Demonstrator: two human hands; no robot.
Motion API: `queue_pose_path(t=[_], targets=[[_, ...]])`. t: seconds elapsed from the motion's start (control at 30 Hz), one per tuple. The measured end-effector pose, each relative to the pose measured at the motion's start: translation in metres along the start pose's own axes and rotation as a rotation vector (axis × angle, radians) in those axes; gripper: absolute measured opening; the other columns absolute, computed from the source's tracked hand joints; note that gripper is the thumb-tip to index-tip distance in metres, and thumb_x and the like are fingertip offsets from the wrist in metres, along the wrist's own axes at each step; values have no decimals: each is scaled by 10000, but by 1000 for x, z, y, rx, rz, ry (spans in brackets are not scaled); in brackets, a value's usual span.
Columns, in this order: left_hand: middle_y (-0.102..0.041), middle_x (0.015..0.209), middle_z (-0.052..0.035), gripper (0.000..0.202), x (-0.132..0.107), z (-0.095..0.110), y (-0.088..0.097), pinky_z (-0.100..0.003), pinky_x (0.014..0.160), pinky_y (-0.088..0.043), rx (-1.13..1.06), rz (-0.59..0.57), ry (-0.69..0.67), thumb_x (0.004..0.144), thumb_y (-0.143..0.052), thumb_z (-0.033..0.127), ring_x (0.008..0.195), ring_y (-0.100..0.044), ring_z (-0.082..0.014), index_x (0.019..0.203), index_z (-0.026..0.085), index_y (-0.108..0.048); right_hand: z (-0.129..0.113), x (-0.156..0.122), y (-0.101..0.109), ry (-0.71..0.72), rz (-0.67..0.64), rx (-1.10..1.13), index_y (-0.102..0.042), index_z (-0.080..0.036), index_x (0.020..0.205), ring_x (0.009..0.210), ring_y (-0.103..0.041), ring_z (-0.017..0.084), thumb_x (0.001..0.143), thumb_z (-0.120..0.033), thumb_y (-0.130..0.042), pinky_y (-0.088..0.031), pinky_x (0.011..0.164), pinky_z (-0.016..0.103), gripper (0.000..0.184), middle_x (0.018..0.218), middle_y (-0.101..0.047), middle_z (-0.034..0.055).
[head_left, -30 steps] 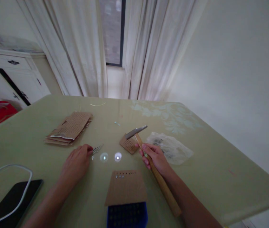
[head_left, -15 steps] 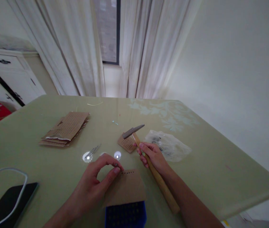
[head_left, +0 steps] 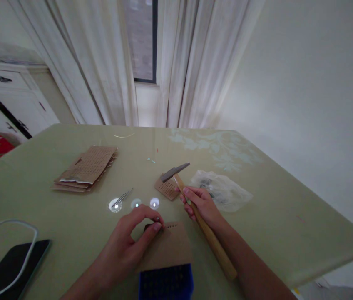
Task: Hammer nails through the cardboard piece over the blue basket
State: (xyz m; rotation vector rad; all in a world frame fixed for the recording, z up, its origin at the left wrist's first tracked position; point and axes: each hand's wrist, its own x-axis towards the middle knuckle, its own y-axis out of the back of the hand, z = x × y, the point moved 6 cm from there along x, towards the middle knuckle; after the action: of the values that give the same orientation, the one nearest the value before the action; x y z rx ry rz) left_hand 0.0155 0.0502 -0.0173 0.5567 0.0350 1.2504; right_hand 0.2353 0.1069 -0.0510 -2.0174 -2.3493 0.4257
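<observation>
Head view: left hand (head_left: 128,238) pinches a nail (head_left: 157,218) near the cardboard (head_left: 170,246)'s far edge; right hand (head_left: 204,205) grips a hammer (head_left: 213,240); tabletop (head_left: 279,216) stretches rightward.

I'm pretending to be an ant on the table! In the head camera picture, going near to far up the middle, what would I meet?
Blue box, brown cardboard sheet, small holed card, tiny pale-blue scrap, then the window beyond the table.
</observation>
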Motion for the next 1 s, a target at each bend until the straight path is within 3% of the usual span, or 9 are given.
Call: queue_pose_path(t=[0.37, 0.53, 0.7, 0.87, 1.0], targets=[[-779, 899, -17, 141, 4, 9, 1, -291, 779, -560, 41, 9, -80, 1049, -629, 294, 843, -725, -191, 966, 267, -739, 0, 0, 1, 10, -17, -27, -805, -150, 986, 429, -455, 57, 837, -600, -822, -377, 329, 182, 475, 748, -603, -26], [-790, 898, -16, 129, 8, 22, 3, -311, 820, -551, 118, -1, -198, 1040, -643, 253, 847, -720, -192, 965, 270, -746, -17, -9, -1, 43, -35, -78, -793, -153, 975, 429, -458, 60, 861, -589, -814, -385, 329, 189, 451, 756, -606, -22], [-801, 901, -5, 105, 9, 30, 3, -309, 806, -530, 168, 0, -296, 1037, -652, 218, 850, -716, -188, 995, 263, -737, -61, -58, -5, 66, -84, -361, -699, -183, 821, 394, -444, 74, 1010, -577, -655, -379, 349, 208, 439, 662, -584, -29], [-804, 925, -23, 150, 6, 29, -1, -332, 816, -518, 190, -53, -302, 1056, -614, 212, 872, -720, -197, 1017, 250, -754, -98, -121, -16, -7, -172, -751, -614, -231, 819, 411, -453, 104, 1114, -529, -526, -379, 445, 219, 429, 504, -523, -63], [-820, 945, -38, 172, 5, 29, 0, -349, 832, -523, 193, -52, -304, 1054, -612, 217, 885, -737, -210, 1023, 250, -778, -115, -142, -31, 36, -131, -857, -592, -249, 809, 431, -482, 124, 1111, -541, -513, -402, 463, 234, 428, 540, -539, -54]])
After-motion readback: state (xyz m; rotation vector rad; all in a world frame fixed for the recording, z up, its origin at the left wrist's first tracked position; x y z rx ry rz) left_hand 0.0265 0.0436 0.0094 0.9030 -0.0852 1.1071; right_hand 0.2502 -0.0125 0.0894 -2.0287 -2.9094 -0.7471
